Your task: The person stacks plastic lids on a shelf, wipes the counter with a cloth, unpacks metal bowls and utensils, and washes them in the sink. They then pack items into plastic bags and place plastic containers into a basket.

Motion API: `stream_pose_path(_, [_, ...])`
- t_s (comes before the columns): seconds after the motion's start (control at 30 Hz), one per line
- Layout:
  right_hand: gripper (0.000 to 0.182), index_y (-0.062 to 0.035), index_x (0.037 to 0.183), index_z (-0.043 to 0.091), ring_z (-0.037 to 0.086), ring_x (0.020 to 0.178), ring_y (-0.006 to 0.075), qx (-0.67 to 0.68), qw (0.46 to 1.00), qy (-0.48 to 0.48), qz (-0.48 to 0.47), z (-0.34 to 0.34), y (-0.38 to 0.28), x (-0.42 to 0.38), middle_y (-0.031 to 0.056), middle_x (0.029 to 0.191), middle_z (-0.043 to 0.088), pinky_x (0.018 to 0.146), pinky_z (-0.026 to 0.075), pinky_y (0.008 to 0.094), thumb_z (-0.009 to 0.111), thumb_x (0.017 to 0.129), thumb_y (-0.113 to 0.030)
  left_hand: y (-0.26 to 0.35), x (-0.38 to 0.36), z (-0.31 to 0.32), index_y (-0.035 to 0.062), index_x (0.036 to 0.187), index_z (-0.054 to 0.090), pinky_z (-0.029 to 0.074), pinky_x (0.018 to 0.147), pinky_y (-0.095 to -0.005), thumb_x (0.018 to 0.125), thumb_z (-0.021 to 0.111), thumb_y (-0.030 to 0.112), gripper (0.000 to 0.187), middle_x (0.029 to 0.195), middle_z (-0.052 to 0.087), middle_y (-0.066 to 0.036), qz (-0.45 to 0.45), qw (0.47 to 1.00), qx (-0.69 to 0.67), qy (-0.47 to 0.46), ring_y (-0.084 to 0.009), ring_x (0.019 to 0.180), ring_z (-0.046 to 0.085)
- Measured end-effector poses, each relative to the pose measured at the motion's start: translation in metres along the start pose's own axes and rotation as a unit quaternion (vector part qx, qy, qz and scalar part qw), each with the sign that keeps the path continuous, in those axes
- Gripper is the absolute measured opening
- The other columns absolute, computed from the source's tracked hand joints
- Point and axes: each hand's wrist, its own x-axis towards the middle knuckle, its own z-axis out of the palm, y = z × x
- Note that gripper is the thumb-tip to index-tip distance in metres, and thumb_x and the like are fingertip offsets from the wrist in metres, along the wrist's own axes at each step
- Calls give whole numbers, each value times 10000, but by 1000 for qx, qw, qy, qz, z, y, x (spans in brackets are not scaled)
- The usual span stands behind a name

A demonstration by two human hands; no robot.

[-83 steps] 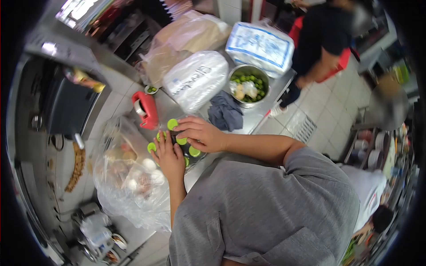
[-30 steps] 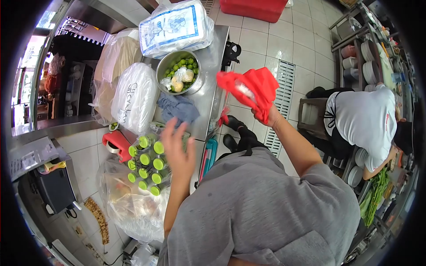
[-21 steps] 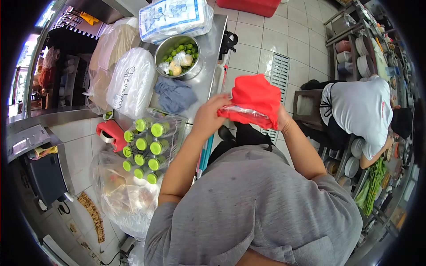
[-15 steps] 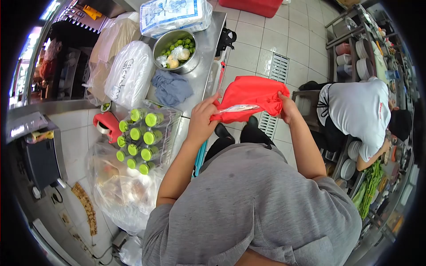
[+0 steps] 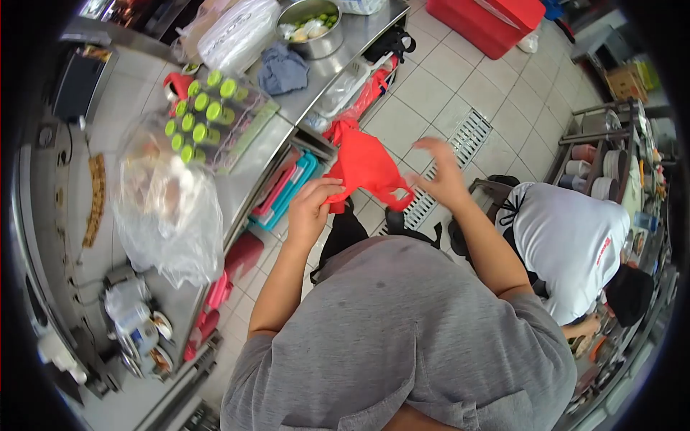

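Observation:
A red bag (image 5: 365, 164) with loop-like handles hangs in front of my body, at the middle of the head view. My left hand (image 5: 310, 208) pinches its lower left edge. My right hand (image 5: 442, 176) is beside the bag's right side, with thumb and fingers spread apart and nothing between them. Beyond the bag, more red plastic hangs by the steel counter's edge, next to a white tray (image 5: 343, 87).
The steel counter (image 5: 244, 183) at left bears green-capped bottles (image 5: 213, 111), a metal pot (image 5: 320, 44), a grey-blue cloth (image 5: 282, 70) and plastic bags. A co-worker (image 5: 564, 241) in white bends at right. A red box (image 5: 489, 25) stands on the tiled floor.
My right hand has let go of the bag and opened. The bag now hangs lower, narrower, from my left hand. My view has turned, and the counter appears further up and left.

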Motion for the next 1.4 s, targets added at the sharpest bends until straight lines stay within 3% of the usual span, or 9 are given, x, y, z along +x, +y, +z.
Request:
stream_pose_path(0.2, [931, -52, 1144, 481, 446, 1126, 348, -85, 988, -91, -91, 61, -44, -72, 164, 1177, 461, 933, 347, 470, 881, 448, -523, 57, -46, -9, 45, 944, 676, 514, 807, -329, 720, 606, -122, 288, 1013, 682, -105, -46, 994, 20, 93, -276, 951, 654])
stream_pose_path(0.47, [636, -58, 1046, 505, 483, 1067, 307, -21, 959, -84, -269, 79, -102, -78, 131, 1076, 511, 886, 348, 450, 832, 599, -372, 90, -125, -37, 49, 972, 658, 524, 781, -327, 706, 593, -131, 328, 991, 670, -101, -85, 970, 51, 223, -275, 918, 660])
stream_pose_path(0.53, [462, -62, 1054, 533, 560, 992, 286, -167, 927, -235, -240, 108, -90, -71, 102, 984, 577, 888, 373, 442, 758, 691, -239, 95, -147, -47, 59, 970, 664, 524, 770, -328, 699, 604, -120, 330, 986, 669, -95, -94, 966, 64, 232, -278, 909, 661])
stream_pose_path(0.63, [214, -55, 964, 624, 641, 882, 339, 39, 949, -313, -4, 105, -97, -41, 149, 911, 641, 772, 489, 455, 627, 752, -90, 90, -192, -74, 77, 930, 684, 477, 846, -355, 689, 648, -79, 289, 1122, 623, -97, -124, 952, 144, 239, -295, 1027, 582])
stream_pose_path(0.77, [180, -6, 917, 647, 633, 839, 390, 26, 971, -235, -45, 95, -99, 4, 200, 884, 656, 730, 488, 453, 576, 803, -126, 97, -258, -102, 110, 900, 695, 420, 952, -400, 718, 713, 1, 213, 1329, 533, -109, -149, 945, 213, 201, -332, 1212, 461])
stream_pose_path(1.0, [217, 10, 959, 658, 628, 757, 277, 65, 967, -241, 52, 94, -121, 11, 182, 839, 658, 700, 482, 376, 578, 837, -150, 79, -329, -91, 99, 969, 686, 500, 864, -346, 810, 683, 26, 175, 1177, 632, -132, -318, 944, 42, 84, -300, 974, 632])
stream_pose_path(1.2, [482, 2, 1279, 518, 580, 963, 155, 335, 828, -400, 205, 63, -160, -12, 57, 1110, 631, 863, 458, 302, 604, 854, -210, 82, -314, -88, 23, 1018, 677, 479, 883, -300, 880, 601, -38, 169, 1078, 655, -92, -239, 883, -280, 292, -211, 1006, 631])
stream_pose_path(1.27, [764, -30, 1415, 368, 508, 1156, 179, 595, 646, -449, 165, 55, -171, -18, 73, 1314, 522, 1001, 404, 330, 710, 783, -291, 99, -297, -99, 3, 1018, 670, 472, 896, -288, 890, 580, -64, 171, 1068, 645, -70, -175, 880, -355, 264, -184, 1012, 617])
stream_pose_path(1.4, [1010, -68, 1430, 351, 413, 1303, 213, 367, 782, -500, -60, 101, -162, -43, 69, 1387, 461, 1088, 346, 366, 892, 589, -210, 133, -253, -116, 32, 869, 690, 471, 890, -338, 756, 615, -80, 176, 974, 678, -91, -85, 965, -223, 109, -218, 974, 631])
